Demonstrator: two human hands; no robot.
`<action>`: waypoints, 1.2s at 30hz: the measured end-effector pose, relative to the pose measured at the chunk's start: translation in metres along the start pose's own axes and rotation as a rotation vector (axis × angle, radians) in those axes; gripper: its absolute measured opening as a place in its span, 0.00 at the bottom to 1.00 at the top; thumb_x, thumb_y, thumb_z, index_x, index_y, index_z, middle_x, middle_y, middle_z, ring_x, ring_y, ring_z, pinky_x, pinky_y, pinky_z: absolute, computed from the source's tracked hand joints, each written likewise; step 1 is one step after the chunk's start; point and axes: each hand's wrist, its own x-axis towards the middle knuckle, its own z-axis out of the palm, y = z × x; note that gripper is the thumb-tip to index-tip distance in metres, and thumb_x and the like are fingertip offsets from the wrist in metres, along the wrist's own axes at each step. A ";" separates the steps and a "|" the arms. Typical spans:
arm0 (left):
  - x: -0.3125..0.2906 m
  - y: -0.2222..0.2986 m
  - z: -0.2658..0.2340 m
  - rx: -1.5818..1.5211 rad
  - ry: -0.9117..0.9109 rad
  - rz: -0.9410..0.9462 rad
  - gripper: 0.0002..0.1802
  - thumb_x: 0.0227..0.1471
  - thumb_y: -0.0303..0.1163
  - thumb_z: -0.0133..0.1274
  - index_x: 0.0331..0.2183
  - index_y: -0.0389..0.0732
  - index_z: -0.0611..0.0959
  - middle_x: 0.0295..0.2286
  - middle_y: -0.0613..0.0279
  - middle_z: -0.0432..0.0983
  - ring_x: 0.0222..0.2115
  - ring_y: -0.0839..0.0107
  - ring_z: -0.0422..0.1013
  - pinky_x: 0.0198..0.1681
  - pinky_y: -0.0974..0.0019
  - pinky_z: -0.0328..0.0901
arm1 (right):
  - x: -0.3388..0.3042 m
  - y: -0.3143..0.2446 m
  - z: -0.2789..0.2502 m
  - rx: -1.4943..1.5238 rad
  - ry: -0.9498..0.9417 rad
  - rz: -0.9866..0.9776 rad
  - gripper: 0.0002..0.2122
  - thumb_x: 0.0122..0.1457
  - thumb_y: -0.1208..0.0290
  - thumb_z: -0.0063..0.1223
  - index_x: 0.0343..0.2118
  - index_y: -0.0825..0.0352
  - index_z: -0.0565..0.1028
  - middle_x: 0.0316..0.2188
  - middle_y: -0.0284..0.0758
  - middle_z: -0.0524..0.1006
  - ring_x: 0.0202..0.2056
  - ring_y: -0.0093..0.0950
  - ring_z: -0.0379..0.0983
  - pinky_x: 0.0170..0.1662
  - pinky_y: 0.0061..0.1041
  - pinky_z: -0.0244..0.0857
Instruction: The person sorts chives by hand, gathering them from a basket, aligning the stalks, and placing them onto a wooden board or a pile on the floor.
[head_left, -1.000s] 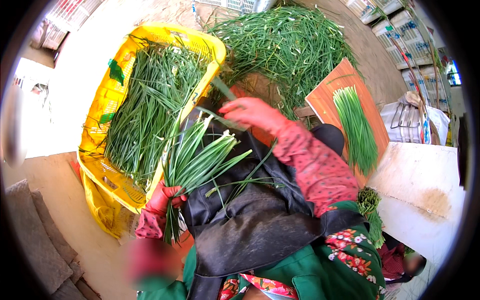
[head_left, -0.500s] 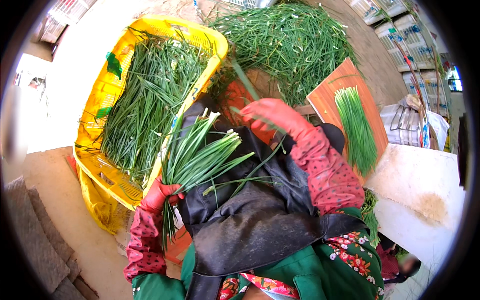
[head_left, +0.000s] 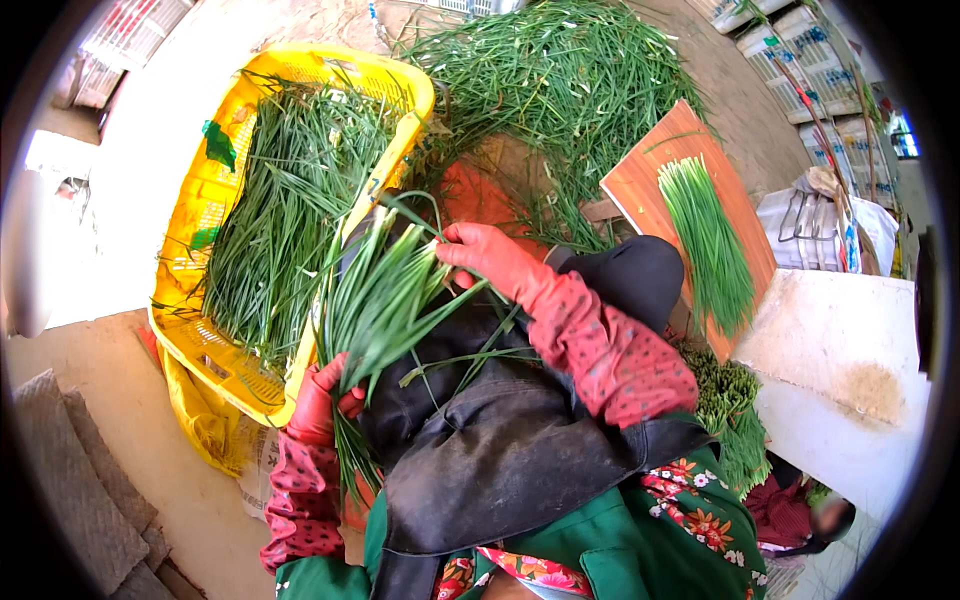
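Note:
My left hand (head_left: 318, 398), in a red rubber glove, is wrapped round the lower part of a bunch of chives (head_left: 375, 305). The pale cut ends point up and away from me, and loose green blades hang below the fist. My gloved right hand (head_left: 487, 258) is at the bunch's upper end, its fingers pinched on chives there; exactly how many blades they grip is hidden. Stray blades lie across the black apron (head_left: 500, 470) on my lap.
A yellow crate (head_left: 185, 290) full of loose chives stands at left. Beyond my knees spreads a large chive heap (head_left: 570, 90). On a wooden board (head_left: 640, 180) at right lies a neat chive bundle (head_left: 708, 245). More bundles (head_left: 730, 410) sit near a white panel (head_left: 840, 340); a person (head_left: 785, 510) is at lower right.
My right hand has come left and down from over my knee to the bunch's top, and its fingers have closed there. A blurred blade near that hand is gone. My left hand keeps its hold.

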 end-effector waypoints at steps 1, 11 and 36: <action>-0.002 0.001 0.001 -0.035 0.028 -0.004 0.13 0.53 0.42 0.53 0.27 0.42 0.75 0.13 0.65 0.68 0.07 0.78 0.53 0.10 0.73 0.47 | -0.002 -0.001 0.004 0.029 0.034 -0.014 0.14 0.58 0.61 0.52 0.38 0.68 0.74 0.28 0.32 0.77 0.25 0.17 0.73 0.24 0.16 0.62; 0.009 -0.009 -0.003 0.115 0.195 -0.091 0.16 0.54 0.47 0.52 0.26 0.44 0.77 0.13 0.66 0.70 0.09 0.75 0.61 0.12 0.72 0.56 | -0.030 0.041 -0.070 0.199 0.490 0.123 0.12 0.61 0.63 0.49 0.35 0.69 0.74 0.18 0.26 0.68 0.14 0.14 0.58 0.15 0.17 0.50; 0.007 -0.014 0.000 0.097 0.110 -0.037 0.17 0.55 0.45 0.52 0.25 0.41 0.75 0.13 0.62 0.70 0.08 0.74 0.60 0.10 0.71 0.55 | -0.014 0.028 -0.026 -0.023 0.388 -0.038 0.10 0.60 0.68 0.44 0.32 0.69 0.75 0.28 0.32 0.77 0.24 0.19 0.69 0.23 0.19 0.66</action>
